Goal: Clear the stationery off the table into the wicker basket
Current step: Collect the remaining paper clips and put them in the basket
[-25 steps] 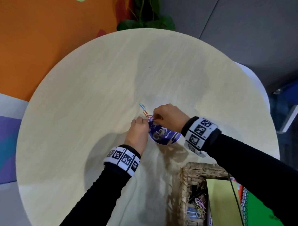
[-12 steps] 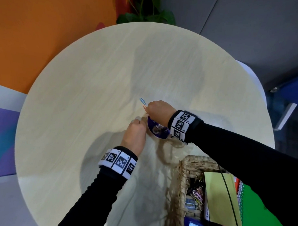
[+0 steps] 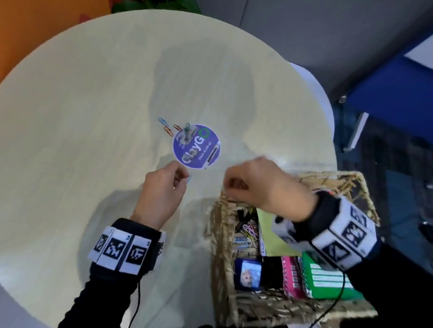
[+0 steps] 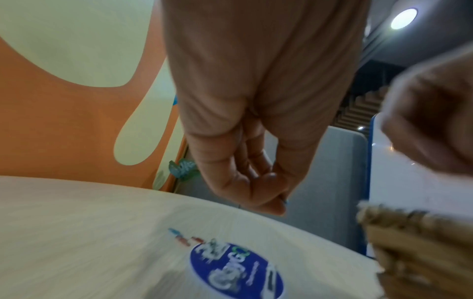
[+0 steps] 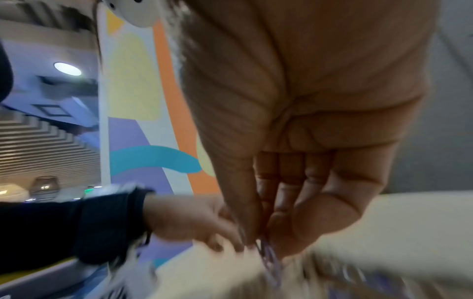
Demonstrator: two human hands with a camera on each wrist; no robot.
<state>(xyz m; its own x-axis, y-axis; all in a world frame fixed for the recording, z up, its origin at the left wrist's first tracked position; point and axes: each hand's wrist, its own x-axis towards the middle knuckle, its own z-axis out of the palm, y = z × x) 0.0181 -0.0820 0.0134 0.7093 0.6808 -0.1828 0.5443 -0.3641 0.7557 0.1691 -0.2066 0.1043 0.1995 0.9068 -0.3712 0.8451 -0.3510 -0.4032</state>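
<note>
A round purple printed disc (image 3: 196,146) lies flat in the middle of the pale round table (image 3: 76,134). Blue and red paper clips (image 3: 168,127) lie loose at its far left edge, and a small metal clip (image 3: 187,133) sits on the disc. Just near of the disc, my left hand (image 3: 184,178) pinches a blue paper clip (image 3: 189,179) between thumb and fingertip. My right hand (image 3: 230,186) hovers with fingers curled over the far left corner of the wicker basket (image 3: 222,237). In the blurred right wrist view its fingertips pinch purple paper clips (image 5: 266,252).
The basket holds coloured paper clips (image 3: 248,230), black binder clips (image 3: 245,214), a yellow-green pad (image 3: 269,229), pink (image 3: 291,274) and green (image 3: 327,278) notebooks and a small blue box (image 3: 247,274). A plant (image 3: 155,2) stands beyond the table. A blue seat (image 3: 397,96) is at right.
Both hands have come off the purple disc. My right hand swung right to the basket's corner with clips pinched. My left hand drew back with a blue clip, leaving the disc uncovered.
</note>
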